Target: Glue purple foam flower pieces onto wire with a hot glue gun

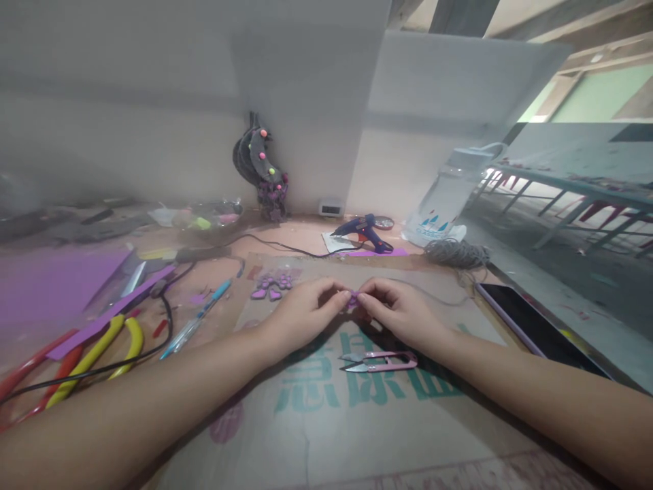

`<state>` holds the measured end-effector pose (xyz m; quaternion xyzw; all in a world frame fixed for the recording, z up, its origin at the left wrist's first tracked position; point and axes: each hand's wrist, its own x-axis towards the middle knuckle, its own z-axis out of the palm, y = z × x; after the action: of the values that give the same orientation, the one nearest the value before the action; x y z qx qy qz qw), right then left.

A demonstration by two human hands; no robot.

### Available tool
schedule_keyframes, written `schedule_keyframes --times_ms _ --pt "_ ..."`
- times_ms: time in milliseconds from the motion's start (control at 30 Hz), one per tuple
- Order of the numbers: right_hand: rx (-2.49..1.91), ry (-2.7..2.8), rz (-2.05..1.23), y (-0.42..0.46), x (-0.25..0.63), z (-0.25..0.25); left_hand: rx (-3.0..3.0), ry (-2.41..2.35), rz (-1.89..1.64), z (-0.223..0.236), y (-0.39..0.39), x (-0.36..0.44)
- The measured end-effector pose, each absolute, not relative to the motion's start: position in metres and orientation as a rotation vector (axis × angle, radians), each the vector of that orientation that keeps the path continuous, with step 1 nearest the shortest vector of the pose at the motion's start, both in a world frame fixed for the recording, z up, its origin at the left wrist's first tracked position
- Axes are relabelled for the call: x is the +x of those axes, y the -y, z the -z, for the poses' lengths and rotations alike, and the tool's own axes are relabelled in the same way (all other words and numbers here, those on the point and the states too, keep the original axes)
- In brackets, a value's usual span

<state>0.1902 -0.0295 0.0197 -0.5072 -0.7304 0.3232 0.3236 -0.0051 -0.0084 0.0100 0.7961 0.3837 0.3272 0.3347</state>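
Note:
Both my hands meet over the cardboard sheet (408,429), pinching one small purple piece (353,300) between fingers and thumbs. My left hand (311,309) is closed on its left side and my right hand (392,306) on its right. Fingers cover much of the piece, so its full shape cannot be made out. Grey yarn (439,299) trails from near my right hand to a grey yarn bundle (456,253). Pink-handled thread snips (380,361) lie just below the hands. Beyond my left hand rest purple hearts (259,294) and flower shapes (286,281) with grey edging.
A blue glue gun (364,231) lies at the back, its cord running left. Left are scissors with yellow handles (96,357), a blue pen (198,318) and purple sheets (56,282). A phone (535,327) and a water bottle (446,197) stand or lie right. A decorated grey crescent (259,160) leans behind.

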Motion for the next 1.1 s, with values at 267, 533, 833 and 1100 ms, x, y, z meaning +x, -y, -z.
schedule_keyframes --times_ms 267,533,833,1100 --pt "-1.318 2.016 -0.696 0.0297 0.1884 -0.0202 2.021 -1.029 -0.827 -0.0074 0.0064 -0.0056" --pt "-1.258 2.033 -0.733 0.0275 0.1943 -0.0165 2.138 -1.006 -0.829 -0.0104 0.0099 -0.0043" --pt "-1.267 1.922 -0.915 0.026 0.1932 -0.0153 2.081 -0.947 -0.894 -0.0071 0.0089 -0.0056" --pt "-1.281 1.716 -1.007 0.0271 0.1911 -0.0174 2.126 -1.104 -0.968 -0.0068 0.0066 -0.0038"
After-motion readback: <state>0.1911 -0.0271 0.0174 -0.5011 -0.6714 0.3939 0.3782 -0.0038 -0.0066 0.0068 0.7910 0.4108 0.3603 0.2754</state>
